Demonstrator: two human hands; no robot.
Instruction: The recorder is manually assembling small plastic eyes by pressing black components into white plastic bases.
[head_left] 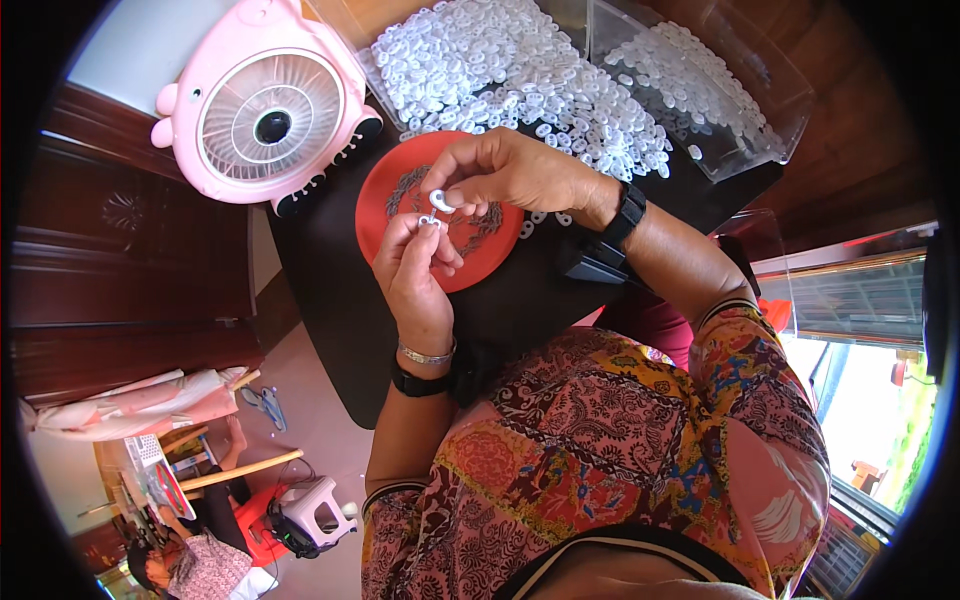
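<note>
Over a round red plate (375, 235), my two hands meet with fingertips close together. My left hand (416, 275) pinches a small white plastic piece (429, 221) between thumb and finger. Just above it, my right hand (520, 175) grips another small white oval piece (441, 202). A thin metal bit shows between the two pieces; whether it joins them I cannot tell. Many small grey metal parts (480, 237), perhaps screws, lie in the plate, partly hidden by my hands.
Behind the plate spreads a large heap of white oval pieces (500, 60), with more in a transparent box (740, 120) at far right. A pink fan (272, 125) stands at left. The dark table (350, 340) reaches toward me. Another person (205, 560) is at lower left.
</note>
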